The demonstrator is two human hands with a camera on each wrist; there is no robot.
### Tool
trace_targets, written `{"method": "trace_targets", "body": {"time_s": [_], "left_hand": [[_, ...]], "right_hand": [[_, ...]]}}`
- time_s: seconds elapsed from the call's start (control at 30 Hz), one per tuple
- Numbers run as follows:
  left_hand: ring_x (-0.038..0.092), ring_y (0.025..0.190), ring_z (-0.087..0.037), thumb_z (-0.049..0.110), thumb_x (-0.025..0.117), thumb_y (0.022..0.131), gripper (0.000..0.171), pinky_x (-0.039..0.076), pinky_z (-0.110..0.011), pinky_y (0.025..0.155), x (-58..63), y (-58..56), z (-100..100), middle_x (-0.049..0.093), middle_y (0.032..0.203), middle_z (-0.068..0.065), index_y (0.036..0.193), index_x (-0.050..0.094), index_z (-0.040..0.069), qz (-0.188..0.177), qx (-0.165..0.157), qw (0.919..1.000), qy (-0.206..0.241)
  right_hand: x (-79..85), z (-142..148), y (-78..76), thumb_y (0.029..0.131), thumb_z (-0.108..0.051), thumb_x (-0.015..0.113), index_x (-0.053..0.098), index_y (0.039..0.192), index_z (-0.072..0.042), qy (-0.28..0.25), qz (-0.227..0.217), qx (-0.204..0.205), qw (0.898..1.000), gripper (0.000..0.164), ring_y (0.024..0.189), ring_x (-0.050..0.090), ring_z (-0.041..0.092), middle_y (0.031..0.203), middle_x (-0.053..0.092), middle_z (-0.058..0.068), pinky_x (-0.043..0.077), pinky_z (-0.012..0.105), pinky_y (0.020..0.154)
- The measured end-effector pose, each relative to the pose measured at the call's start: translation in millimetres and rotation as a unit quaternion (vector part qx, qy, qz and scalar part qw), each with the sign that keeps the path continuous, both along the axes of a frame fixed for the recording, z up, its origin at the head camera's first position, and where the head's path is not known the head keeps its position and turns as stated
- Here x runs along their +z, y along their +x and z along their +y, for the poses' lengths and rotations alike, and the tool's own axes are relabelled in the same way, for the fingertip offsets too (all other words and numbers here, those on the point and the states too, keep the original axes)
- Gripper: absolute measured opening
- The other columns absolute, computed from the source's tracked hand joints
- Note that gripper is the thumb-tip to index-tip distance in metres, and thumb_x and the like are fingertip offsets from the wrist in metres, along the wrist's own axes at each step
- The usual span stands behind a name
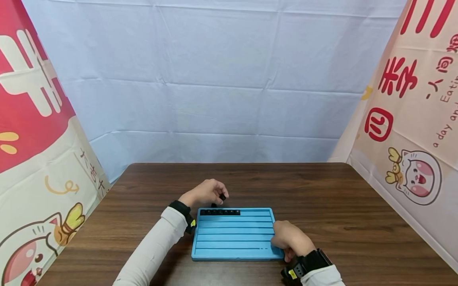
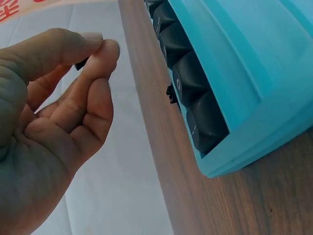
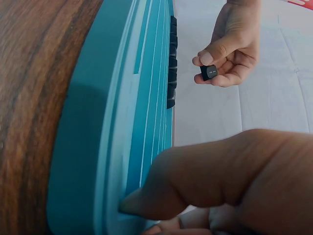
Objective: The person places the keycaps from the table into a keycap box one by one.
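Note:
A light blue tray with raised ridges lies on the table, and a row of black keycaps sits in its far left slot. Above the table past the tray's far edge, my left hand pinches one black keycap between thumb and fingertips. That keycap is mostly hidden by the fingers in the left wrist view. My right hand grips the tray at its right edge, one digit bent over the rim and other fingers curled beside it.
A small black piece lies on the wooden table just beyond the tray's far edge. A pale blue cloth hangs behind the table, with printed banners at both sides.

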State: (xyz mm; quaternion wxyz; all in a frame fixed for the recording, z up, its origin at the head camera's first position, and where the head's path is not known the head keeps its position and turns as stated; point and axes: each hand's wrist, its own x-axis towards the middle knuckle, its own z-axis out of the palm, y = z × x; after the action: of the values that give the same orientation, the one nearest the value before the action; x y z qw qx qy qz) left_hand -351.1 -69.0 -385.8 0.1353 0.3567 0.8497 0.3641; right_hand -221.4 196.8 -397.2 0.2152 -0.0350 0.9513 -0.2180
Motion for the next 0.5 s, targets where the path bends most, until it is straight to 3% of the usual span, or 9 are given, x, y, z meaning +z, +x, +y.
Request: {"method": "trace_targets", "body": {"time_s": [0.2,0.5], "left_hand": [[0.057,0.071,-0.017,-0.005,0.071,0.078,0.016,0.049,-0.033,0.064,-2.8,1.4,3.2,0.063,0.083,-0.006,0.093,0.067,-0.001,-0.002,0.012,0.9999,0.000],[0.056,0.082,-0.015,-0.002,0.069,0.081,0.017,0.047,-0.031,0.071,-4.8,5.2,7.2,0.058,0.088,-0.001,0.096,0.063,0.003,0.021,0.031,0.9992,-0.014]], "right_hand": [[0.2,-1.6,-0.8,0.085,0.004,0.054,0.058,0.098,0.011,-0.002,-0.006,0.001,1.000,0.016,0.029,0.048,0.014,0.043,0.054,0.014,0.039,0.025,0.031],[0.6,-0.8,-1.3,0.084,0.003,0.054,0.056,0.104,0.013,-0.002,-0.012,-0.003,1.000,0.022,0.029,0.047,0.013,0.042,0.053,0.014,0.037,0.023,0.030]]}}
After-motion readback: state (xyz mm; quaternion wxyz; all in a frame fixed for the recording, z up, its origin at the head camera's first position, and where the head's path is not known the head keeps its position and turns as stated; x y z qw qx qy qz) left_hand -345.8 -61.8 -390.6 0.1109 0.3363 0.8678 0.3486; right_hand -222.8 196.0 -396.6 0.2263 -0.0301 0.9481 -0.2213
